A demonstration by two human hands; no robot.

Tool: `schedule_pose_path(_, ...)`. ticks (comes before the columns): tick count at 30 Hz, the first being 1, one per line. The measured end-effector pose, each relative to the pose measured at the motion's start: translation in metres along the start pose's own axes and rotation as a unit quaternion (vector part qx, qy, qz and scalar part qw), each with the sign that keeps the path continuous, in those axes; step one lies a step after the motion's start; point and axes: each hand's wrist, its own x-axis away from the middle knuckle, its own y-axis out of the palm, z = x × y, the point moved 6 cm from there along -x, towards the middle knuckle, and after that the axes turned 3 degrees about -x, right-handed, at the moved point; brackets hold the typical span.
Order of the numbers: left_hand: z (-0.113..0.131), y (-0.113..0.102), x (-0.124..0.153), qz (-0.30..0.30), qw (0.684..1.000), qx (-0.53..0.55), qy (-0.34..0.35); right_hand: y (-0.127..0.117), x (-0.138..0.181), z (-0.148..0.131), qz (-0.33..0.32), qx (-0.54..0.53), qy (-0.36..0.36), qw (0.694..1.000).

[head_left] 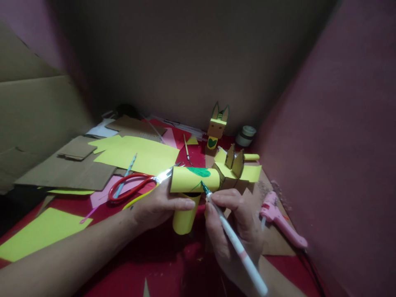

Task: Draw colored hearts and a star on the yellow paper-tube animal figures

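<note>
My left hand (157, 208) grips a yellow paper-covered animal model (193, 181), fingers wrapped round its tube body and leg. The model carries cardboard ears and a green patch on its back. My right hand (232, 218) pinches a white marker with a green tip (230, 235). The tip touches the yellow body just below the green patch.
Red-handled scissors (133, 185) lie left of the model on the red table (173, 268). Yellow paper sheets (139, 154) and cardboard pieces (71, 169) cover the left. A small finished cardboard figure (216, 128) and a tape roll (246, 135) stand at the back; a pink glue gun (280, 218) lies right.
</note>
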Motion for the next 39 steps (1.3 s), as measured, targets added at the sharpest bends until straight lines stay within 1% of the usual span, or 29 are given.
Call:
schedule_pose_path(2,0.0005,0.0006,-0.0003,0.002,1.000,0.002,0.002,0.0007,-0.0006,-0.0003,-0.007,0.006,-0.002,1.000)
schedule_pose_path(7,-0.0008,0.0001,-0.0001,0.004,1.000,0.004,0.000,-0.0001,-0.0014,-0.0017,0.000,0.000,-0.014,1.000)
schedule_pose_path(15,-0.0030,-0.0027,-0.0005,0.007,1.000,0.003,-0.017,-0.0022,0.0014,0.0033,0.009,0.009,0.002,1.000)
schedule_pose_path(21,-0.0040,-0.0053,0.0002,0.024,0.999,-0.007,-0.025,-0.0036,0.0003,0.0047,0.010,0.021,0.007,1.000)
schedule_pose_path(25,-0.0050,-0.0067,0.0003,0.035,0.999,-0.008,-0.027,-0.0055,-0.0011,0.0043,-0.001,0.018,0.019,1.000)
schedule_pose_path(27,-0.0045,-0.0062,0.0002,0.033,0.999,-0.006,-0.024,-0.0063,-0.0016,0.0041,-0.003,0.001,0.027,1.000)
schedule_pose_path(32,-0.0035,-0.0051,0.0003,0.025,0.999,-0.007,-0.023,-0.0049,-0.0015,0.0018,-0.003,-0.021,0.019,1.000)
schedule_pose_path(35,-0.0036,-0.0048,-0.0002,0.014,1.000,-0.001,-0.018,-0.0048,-0.0011,0.0031,0.006,-0.033,0.023,0.999)
schedule_pose_path(39,-0.0042,-0.0047,-0.0011,0.008,1.000,0.001,-0.016,-0.0045,-0.0009,0.0056,0.000,-0.039,0.024,0.999)
